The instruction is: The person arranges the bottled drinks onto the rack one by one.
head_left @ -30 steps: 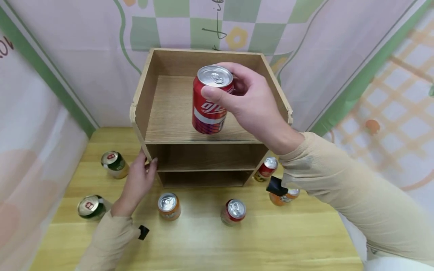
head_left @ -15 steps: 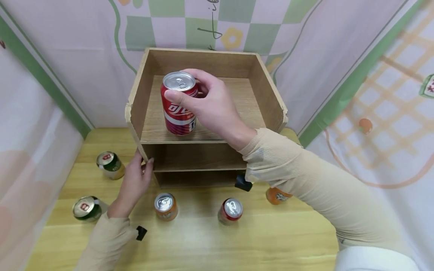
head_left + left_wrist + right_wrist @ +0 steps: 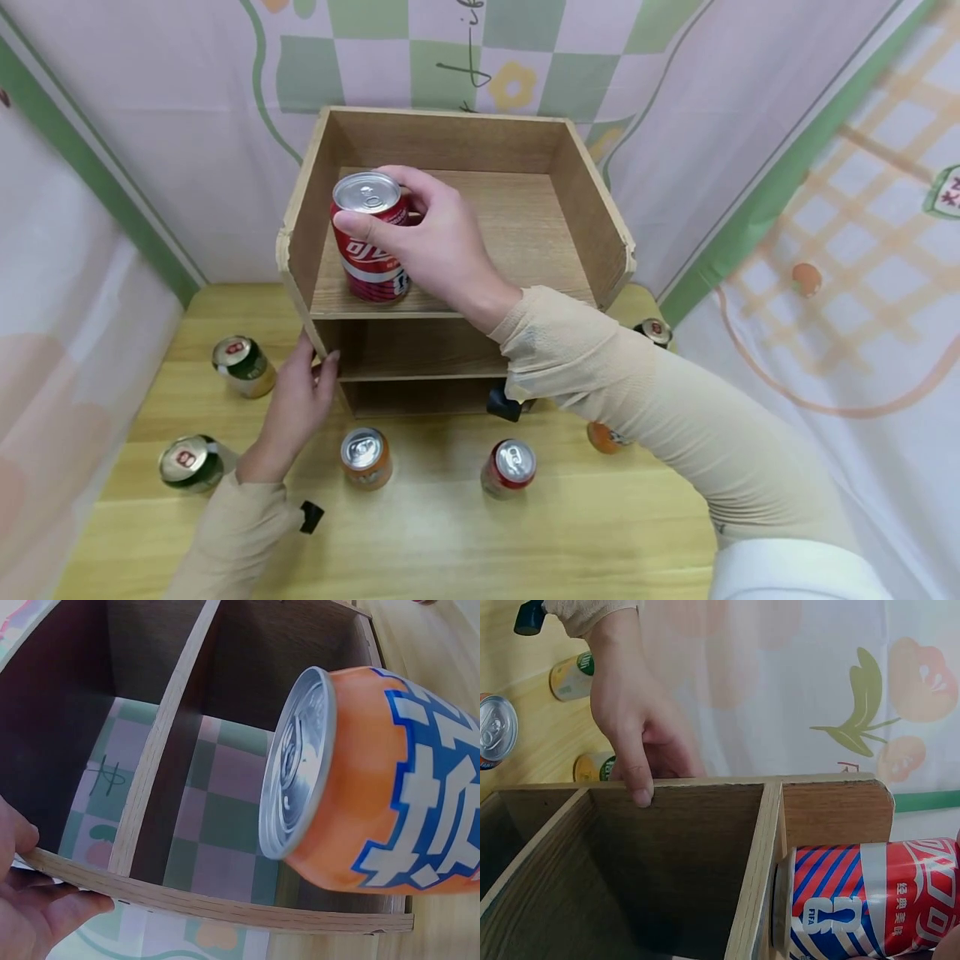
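My right hand (image 3: pixel 442 250) grips a red cola can (image 3: pixel 372 279) upright, thumb across its front and fingers behind. The can is at the front left of the top tier of a wooden shelf (image 3: pixel 517 225). In the right wrist view, the base of the cola can (image 3: pixel 870 900) is right at the top board. My left hand (image 3: pixel 296 408) holds the shelf's left side panel near the middle tier. The left wrist view shows the fingers of that hand (image 3: pixel 45 915) on both sides of the panel's edge. The two lower compartments hold nothing visible.
On the table (image 3: pixel 450 542), an orange soda can (image 3: pixel 367 462) and a red can (image 3: pixel 508 468) stand before the shelf. Two green cans (image 3: pixel 243 367) are at left. Another orange can (image 3: pixel 603 437) and a dark can (image 3: pixel 655 332) stand at right, partly behind my sleeve.
My right hand has carried the cola can leftward and down, from over the middle of the top tier to its front left. The left hand keeps its hold on the side panel.
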Tool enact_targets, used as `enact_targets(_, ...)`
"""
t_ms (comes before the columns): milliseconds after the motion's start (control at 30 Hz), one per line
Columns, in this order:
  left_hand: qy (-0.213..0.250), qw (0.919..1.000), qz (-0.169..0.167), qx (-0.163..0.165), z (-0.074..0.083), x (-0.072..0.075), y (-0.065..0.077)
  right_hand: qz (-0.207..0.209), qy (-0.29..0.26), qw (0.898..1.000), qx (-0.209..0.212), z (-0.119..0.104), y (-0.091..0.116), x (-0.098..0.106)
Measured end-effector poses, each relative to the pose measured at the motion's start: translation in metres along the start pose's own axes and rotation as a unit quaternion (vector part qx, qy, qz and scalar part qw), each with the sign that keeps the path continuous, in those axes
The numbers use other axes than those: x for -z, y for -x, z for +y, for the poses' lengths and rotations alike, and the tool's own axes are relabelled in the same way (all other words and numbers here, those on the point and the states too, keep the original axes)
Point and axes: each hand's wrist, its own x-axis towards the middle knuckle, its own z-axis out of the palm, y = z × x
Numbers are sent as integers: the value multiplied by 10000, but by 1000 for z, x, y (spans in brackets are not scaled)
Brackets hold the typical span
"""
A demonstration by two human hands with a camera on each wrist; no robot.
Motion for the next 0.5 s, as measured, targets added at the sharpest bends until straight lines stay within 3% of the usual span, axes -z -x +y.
enact_targets(500, -31, 9999, 2, -120, 0, 1, 1, -8, 23, 9999, -119, -2, -3, -16)
